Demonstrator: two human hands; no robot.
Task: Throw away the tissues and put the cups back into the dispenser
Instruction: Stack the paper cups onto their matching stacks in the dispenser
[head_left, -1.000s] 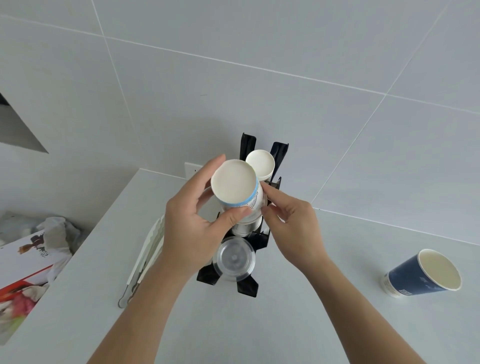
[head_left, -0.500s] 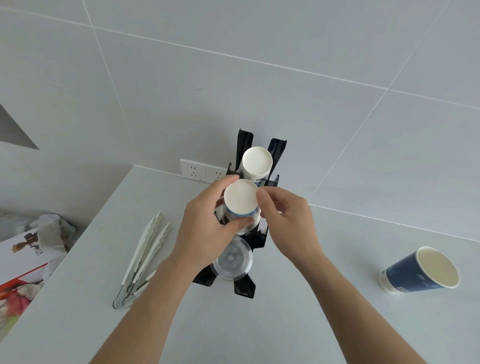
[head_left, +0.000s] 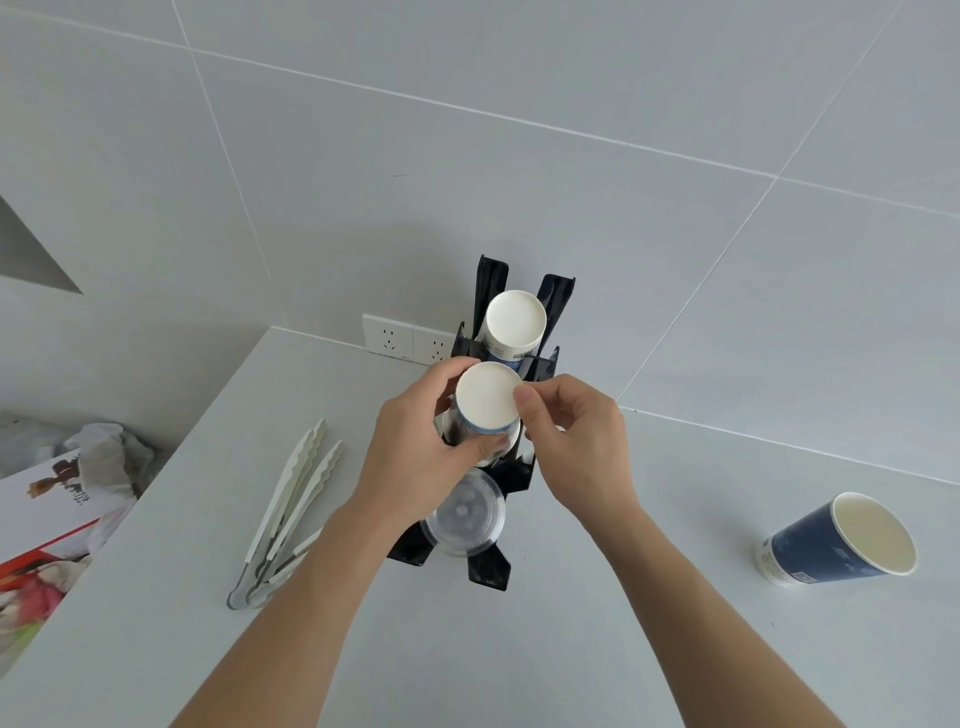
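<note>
A black cup dispenser (head_left: 491, 564) stands on the white counter by the wall. Its back slot holds an upside-down paper cup stack (head_left: 514, 322). Its front slot holds clear plastic cups (head_left: 464, 514). An inverted paper cup (head_left: 487, 397), white bottom up with a blue band, sits in the middle slot. My left hand (head_left: 415, 462) wraps around that cup from the left. My right hand (head_left: 576, 441) pinches its top edge from the right. A dark blue paper cup (head_left: 836, 543) lies on its side at the right. Crumpled tissues (head_left: 104, 457) lie off the counter's left edge.
White plastic tongs (head_left: 291, 514) lie on the counter left of the dispenser. A double wall socket (head_left: 408, 338) sits behind it. A printed white and red bag or box (head_left: 41, 530) rests at the far left beside the tissues.
Both hands have lowered the inverted paper cup into the dispenser's middle slot. The view shifted so the tongs and socket show fully.
</note>
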